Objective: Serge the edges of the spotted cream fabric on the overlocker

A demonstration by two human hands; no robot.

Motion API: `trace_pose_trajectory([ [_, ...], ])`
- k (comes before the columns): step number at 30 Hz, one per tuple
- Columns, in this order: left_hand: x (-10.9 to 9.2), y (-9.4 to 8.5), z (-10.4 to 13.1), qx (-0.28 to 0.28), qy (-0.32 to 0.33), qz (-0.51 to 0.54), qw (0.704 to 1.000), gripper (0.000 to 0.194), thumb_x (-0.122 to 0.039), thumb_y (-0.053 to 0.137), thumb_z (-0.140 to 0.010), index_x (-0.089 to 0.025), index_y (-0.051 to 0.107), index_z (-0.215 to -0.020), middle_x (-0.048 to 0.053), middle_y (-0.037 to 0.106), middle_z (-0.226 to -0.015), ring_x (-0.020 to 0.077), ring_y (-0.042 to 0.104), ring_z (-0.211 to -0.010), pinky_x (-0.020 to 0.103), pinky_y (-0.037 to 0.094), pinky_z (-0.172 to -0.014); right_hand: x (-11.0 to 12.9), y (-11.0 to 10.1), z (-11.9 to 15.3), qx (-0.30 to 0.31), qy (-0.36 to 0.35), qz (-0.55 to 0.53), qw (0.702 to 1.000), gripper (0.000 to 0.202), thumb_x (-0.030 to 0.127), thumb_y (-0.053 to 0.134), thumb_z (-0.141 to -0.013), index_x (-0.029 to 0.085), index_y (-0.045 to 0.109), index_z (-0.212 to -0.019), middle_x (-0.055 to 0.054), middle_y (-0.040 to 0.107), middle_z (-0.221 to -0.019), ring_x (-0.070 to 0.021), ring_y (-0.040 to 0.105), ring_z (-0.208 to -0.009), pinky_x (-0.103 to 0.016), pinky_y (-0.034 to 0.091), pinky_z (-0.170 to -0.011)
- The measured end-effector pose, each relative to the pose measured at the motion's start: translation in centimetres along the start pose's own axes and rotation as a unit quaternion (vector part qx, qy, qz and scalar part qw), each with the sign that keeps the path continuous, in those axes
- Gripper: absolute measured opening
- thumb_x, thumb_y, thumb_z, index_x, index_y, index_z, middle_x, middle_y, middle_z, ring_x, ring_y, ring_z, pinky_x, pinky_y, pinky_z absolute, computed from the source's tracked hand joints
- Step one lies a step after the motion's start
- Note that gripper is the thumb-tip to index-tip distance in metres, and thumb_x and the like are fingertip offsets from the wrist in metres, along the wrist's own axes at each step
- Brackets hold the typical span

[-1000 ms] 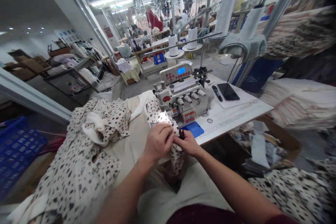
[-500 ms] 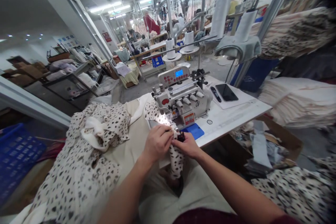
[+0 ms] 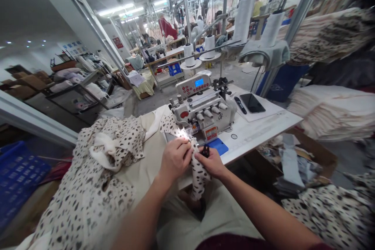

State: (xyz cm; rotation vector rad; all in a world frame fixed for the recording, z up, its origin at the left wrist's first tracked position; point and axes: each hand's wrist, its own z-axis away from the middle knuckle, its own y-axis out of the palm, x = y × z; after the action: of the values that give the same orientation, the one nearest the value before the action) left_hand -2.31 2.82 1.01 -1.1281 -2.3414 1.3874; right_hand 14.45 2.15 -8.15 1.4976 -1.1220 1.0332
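A white overlock sewing machine [image 3: 202,105] with a lit blue display stands on the table. Its lamp shines on spotted fabric [image 3: 200,175] that runs from the needle area over the table's front edge. My left hand [image 3: 175,158] is closed on this fabric just in front of the needle area. On the right, my right hand [image 3: 211,161] pinches the fabric's edge between thumb and fingers, with a small dark object against the fingers. A larger spotted cloth pile [image 3: 90,187] spreads over the left side.
A phone [image 3: 252,103] and a black pen-like tool [image 3: 240,105] lie on paper at the table's right. Blue basket [image 3: 20,179] at far left. Scrap box [image 3: 322,156] below right. Thread cones [image 3: 243,19] stand behind.
My right hand has shifted slightly right and away from my left hand. The hanging fabric has swung right, and more of it shows between the hands.
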Motion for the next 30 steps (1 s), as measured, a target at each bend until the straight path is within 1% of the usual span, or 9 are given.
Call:
trace_pose_trajectory([
  [4,0.0,-0.1,-0.3,0.006,-0.014,-0.011,1.0,0.014,-0.025,0.058,-0.093,-0.021,0.067,-0.103,0.009,0.068,-0.113,0.024,0.061,-0.113,0.043,0.049,-0.097,-0.3,-0.1,0.0,-0.008,0.005,0.011,1.0,0.034,0.05,0.075,-0.077,0.016,0.073,-0.082,-0.001,0.067,-0.07,-0.0147,0.058,-0.063,-0.028,0.049,-0.064],
  [9,0.1,-0.4,-0.7,0.016,-0.018,-0.023,0.999,0.016,-0.027,0.058,-0.093,-0.022,0.067,-0.106,0.009,0.067,-0.115,0.025,0.061,-0.114,0.043,0.05,-0.096,-0.7,-0.1,0.0,-0.019,0.015,-0.012,1.0,0.034,0.049,0.077,-0.076,0.015,0.073,-0.084,-0.002,0.068,-0.071,-0.0151,0.059,-0.064,-0.028,0.049,-0.064],
  [12,-0.1,-0.3,-0.7,-0.003,-0.015,-0.032,0.999,0.018,-0.026,0.06,-0.092,-0.022,0.067,-0.108,0.011,0.066,-0.116,0.0264,0.059,-0.114,0.045,0.049,-0.097,-0.5,0.0,0.0,-0.012,0.026,-0.019,0.999,0.035,0.049,0.077,-0.075,0.016,0.073,-0.083,-0.001,0.068,-0.07,-0.0153,0.059,-0.063,-0.027,0.049,-0.063],
  [15,-0.6,-0.3,-0.3,-0.02,0.008,-0.034,0.999,0.017,-0.022,0.06,-0.09,-0.021,0.069,-0.104,0.011,0.066,-0.113,0.0261,0.059,-0.111,0.045,0.048,-0.096,-0.2,0.1,0.0,-0.001,0.024,-0.02,1.0,0.035,0.05,0.076,-0.077,0.016,0.074,-0.086,-0.002,0.069,-0.074,-0.0162,0.061,-0.066,-0.028,0.05,-0.065],
  [19,-1.2,-0.6,0.1,0.015,0.046,-0.039,0.998,0.016,-0.02,0.059,-0.09,-0.021,0.069,-0.103,0.009,0.07,-0.106,0.024,0.062,-0.101,0.044,0.046,-0.091,-0.3,0.1,-0.1,0.004,0.015,-0.023,1.0,0.034,0.048,0.077,-0.076,0.015,0.074,-0.085,-0.003,0.07,-0.076,-0.0166,0.061,-0.068,-0.029,0.05,-0.068],
  [24,-0.9,-1.0,0.1,0.033,0.023,-0.047,0.998,0.023,-0.021,0.058,-0.091,-0.022,0.067,-0.113,0.009,0.069,-0.115,0.025,0.061,-0.109,0.045,0.043,-0.095,-0.5,0.0,-0.1,0.014,0.023,-0.028,0.999,0.033,0.046,0.077,-0.077,0.014,0.074,-0.086,-0.002,0.068,-0.074,-0.0152,0.059,-0.065,-0.027,0.049,-0.064],
  [30,-0.1,-1.2,-0.4,0.021,0.004,-0.055,0.998,0.019,-0.024,0.06,-0.091,-0.022,0.068,-0.109,0.009,0.07,-0.113,0.0255,0.06,-0.109,0.045,0.044,-0.094,-0.3,0.2,-0.1,0.032,0.043,-0.039,0.998,0.034,0.044,0.082,-0.071,0.014,0.073,-0.084,0.001,0.065,-0.067,-0.0122,0.054,-0.058,-0.024,0.045,-0.058],
])
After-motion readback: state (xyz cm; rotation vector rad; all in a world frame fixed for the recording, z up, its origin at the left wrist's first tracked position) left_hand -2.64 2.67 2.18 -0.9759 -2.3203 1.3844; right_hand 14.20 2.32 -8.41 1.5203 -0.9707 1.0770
